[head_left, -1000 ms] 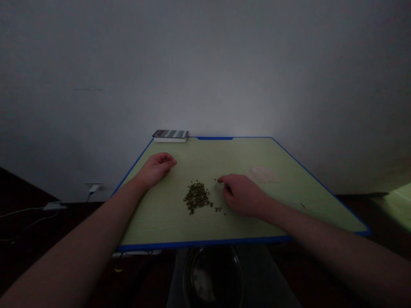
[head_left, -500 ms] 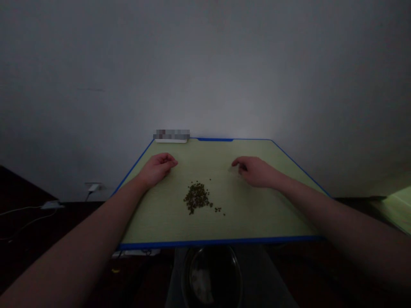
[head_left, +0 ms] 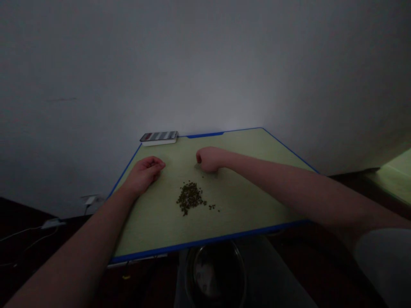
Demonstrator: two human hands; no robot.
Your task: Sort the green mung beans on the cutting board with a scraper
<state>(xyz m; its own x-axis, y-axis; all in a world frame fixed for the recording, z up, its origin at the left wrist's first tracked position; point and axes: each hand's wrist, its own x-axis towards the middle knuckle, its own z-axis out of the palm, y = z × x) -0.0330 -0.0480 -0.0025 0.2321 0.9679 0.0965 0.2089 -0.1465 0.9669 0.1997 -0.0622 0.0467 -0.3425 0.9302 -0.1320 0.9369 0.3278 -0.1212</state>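
A small heap of dark green beans [head_left: 189, 198] lies in the middle of a pale green table [head_left: 244, 201] with a blue edge. My left hand [head_left: 144, 172] rests on the table to the left of the heap, fingers loosely curled, nothing visible in it. My right hand [head_left: 208, 159] is stretched across the table just beyond the heap, fingers curled under into a fist; whatever they may hold is hidden. A few stray beans [head_left: 212, 207] lie to the right of the heap.
A phone on a white block [head_left: 159, 137] lies at the far left corner by the wall. A round metal bowl [head_left: 214, 273] sits below the near table edge. Cables and a plug [head_left: 51, 222] lie on the dark floor at left.
My right hand went from beside the beans out to the right, then swung left to just beyond the heap and closed into a fist. The view tilted a little. The left hand stayed put.
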